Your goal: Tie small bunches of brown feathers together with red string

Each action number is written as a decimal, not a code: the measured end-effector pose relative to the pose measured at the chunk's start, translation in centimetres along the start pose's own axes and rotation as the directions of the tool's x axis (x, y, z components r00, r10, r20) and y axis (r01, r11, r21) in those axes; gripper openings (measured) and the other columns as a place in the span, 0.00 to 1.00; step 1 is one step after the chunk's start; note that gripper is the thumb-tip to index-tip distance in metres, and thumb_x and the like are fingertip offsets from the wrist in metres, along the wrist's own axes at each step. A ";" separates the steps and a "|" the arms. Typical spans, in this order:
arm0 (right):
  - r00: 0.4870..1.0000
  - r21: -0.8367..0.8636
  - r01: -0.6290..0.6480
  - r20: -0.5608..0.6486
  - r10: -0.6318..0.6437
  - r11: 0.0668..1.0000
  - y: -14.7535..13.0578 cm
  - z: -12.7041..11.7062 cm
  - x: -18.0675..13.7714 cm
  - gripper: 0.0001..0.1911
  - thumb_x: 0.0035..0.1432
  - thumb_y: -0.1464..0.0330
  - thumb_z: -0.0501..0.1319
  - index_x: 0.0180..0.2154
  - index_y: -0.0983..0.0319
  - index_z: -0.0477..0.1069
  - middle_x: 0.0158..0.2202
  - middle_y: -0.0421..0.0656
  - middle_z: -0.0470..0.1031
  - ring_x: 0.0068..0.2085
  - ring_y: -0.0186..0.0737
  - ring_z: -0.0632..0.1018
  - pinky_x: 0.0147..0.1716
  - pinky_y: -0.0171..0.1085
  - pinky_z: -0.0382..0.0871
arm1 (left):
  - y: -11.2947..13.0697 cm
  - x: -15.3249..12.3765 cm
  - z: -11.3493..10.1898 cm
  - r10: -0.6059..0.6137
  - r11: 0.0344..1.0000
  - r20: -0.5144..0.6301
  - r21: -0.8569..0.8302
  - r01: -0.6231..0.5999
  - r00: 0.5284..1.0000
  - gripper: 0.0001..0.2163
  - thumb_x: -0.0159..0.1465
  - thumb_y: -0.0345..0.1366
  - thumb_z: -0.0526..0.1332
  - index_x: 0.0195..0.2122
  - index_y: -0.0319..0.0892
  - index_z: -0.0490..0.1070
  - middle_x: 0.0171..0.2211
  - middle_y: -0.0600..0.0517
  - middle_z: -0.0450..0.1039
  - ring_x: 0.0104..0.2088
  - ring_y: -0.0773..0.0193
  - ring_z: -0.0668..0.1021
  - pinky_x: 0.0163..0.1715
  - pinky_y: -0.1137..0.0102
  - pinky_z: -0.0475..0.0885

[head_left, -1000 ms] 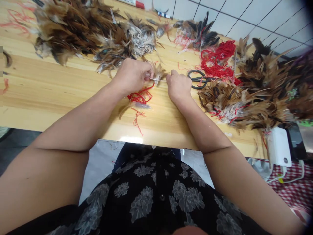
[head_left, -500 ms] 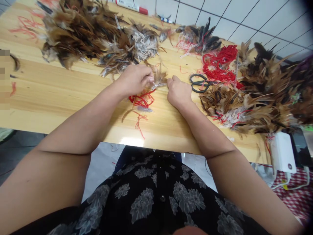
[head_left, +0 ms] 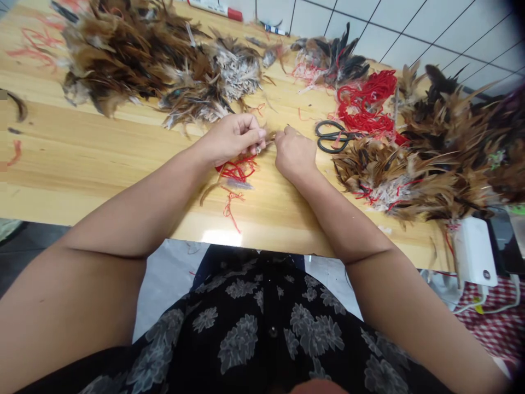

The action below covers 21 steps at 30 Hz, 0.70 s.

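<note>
**A small feather tuft between our hands, with bunches at different stages around them**

We have one small feather tuft [head_left: 270, 139] between the hands, just above the worktop [head_left: 102, 172]. Our left hand [head_left: 241, 139] is pinched narrow on it, a pale end showing under the fingertips. Our right hand [head_left: 294, 152] is curled at the tuft's other side; its fingertips are turned away, so we cannot tell whether it grips.

We judge this tuft to be in the middle of handling, not finished: both hands are at it, and we can make out no red on it.

To the right of our right hand, the brown feather bunches [head_left: 414, 164] have red strands across their pale ends, so we take these as further along, though we cannot see any knots clearly. Beyond our left hand, the pale-ended bunch [head_left: 240, 75] and the large feather heap [head_left: 127, 54] show no red, so we would count them as less advanced.

Plenty of material remains: a red cord tangle [head_left: 365, 101] lies beyond and right of our right hand, with the scissors [head_left: 348, 134] near that hand, and shorter red pieces [head_left: 234, 172] just below our left hand.
</note>
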State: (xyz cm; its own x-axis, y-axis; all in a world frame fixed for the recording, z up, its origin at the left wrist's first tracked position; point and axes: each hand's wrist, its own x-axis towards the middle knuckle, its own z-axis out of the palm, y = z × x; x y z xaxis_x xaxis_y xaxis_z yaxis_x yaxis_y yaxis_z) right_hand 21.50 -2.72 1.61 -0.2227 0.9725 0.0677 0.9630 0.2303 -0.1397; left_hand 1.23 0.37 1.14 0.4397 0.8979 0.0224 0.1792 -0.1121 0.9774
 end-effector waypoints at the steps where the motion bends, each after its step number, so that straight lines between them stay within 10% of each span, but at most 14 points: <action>1: 1.000 -0.006 -0.006 0.009 0.006 1.000 -0.2 -0.2 0.0 0.23 0.78 0.75 0.52 0.60 0.64 0.83 0.60 0.61 0.88 0.61 0.60 0.90 0.60 0.54 0.85 | -0.2 0.2 0.0 -0.011 1.000 -0.021 0.005 0.011 1.000 0.24 0.75 0.57 0.78 0.34 0.47 0.72 0.34 0.47 0.83 0.30 0.60 0.80 0.30 0.64 0.69; 12: 0.997 0.145 -0.066 0.045 0.060 0.987 -0.6 -1.7 -0.1 0.26 0.83 0.70 0.45 0.60 0.60 0.81 0.61 0.55 0.87 0.63 0.56 0.86 0.63 0.52 0.82 | -0.5 0.5 -0.1 -0.095 0.993 -0.127 -0.087 0.085 0.987 0.15 0.54 0.38 0.83 0.36 0.47 0.78 0.30 0.53 0.80 0.38 0.57 0.79 0.44 0.57 0.75; 21: 0.994 0.106 -0.073 0.092 0.063 0.992 -1.1 -1.9 -0.1 0.21 0.86 0.67 0.47 0.59 0.58 0.80 0.58 0.52 0.86 0.60 0.52 0.85 0.61 0.45 0.78 | -0.7 0.5 0.3 -0.052 0.996 -0.173 -0.074 0.040 0.984 0.21 0.59 0.49 0.79 0.41 0.51 0.68 0.31 0.55 0.75 0.35 0.57 0.75 0.38 0.56 0.70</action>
State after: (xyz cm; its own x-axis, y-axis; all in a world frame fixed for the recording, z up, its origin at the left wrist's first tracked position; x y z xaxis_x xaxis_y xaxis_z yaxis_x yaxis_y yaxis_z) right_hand 20.79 -3.09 3.65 -0.1742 0.9842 -0.0323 0.9553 0.1609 -0.2479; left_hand 1.60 0.81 0.41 0.2709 0.9626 0.0073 0.1308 -0.0443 0.9904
